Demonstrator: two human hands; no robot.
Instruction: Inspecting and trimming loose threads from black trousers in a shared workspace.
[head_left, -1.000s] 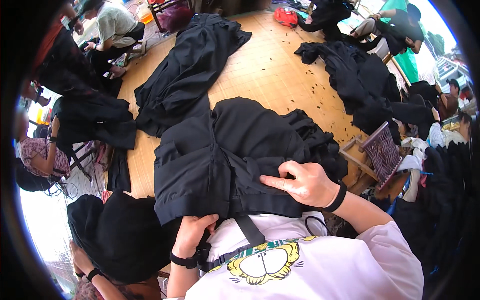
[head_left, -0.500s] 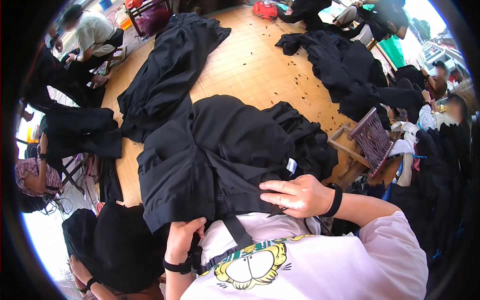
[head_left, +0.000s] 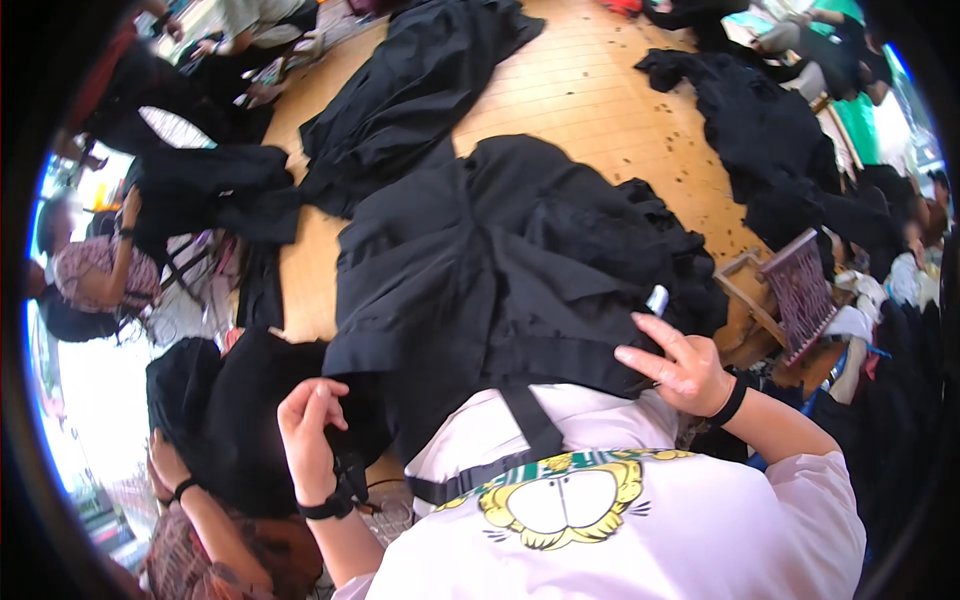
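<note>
Black trousers (head_left: 410, 260) are spread before me, their waistband toward my body and a small white label (head_left: 657, 298) on the right side. Just off the waistband's left corner is my left hand (head_left: 312, 415), closed with its fingers curled in; whether a thread or a bit of cloth is between them cannot be made out. My right hand (head_left: 690, 375) rests by the waistband's right end below the label. Two of its fingers stretch out over the cloth, while the others are bent under and partly hidden.
More black garments lie on the wooden surface (head_left: 560, 75), one heap (head_left: 420, 90) ahead and another (head_left: 750, 130) far right. Small dark bits are scattered there. A tipped folding stool (head_left: 800, 290) stands at right. People sit around; one's hand (head_left: 168, 465) touches black cloth at lower left.
My left hand has come off the waistband, moving left. My right hand keeps close to the label with fingers spread wider. The whole view has shifted, so things appear farther right and higher.
</note>
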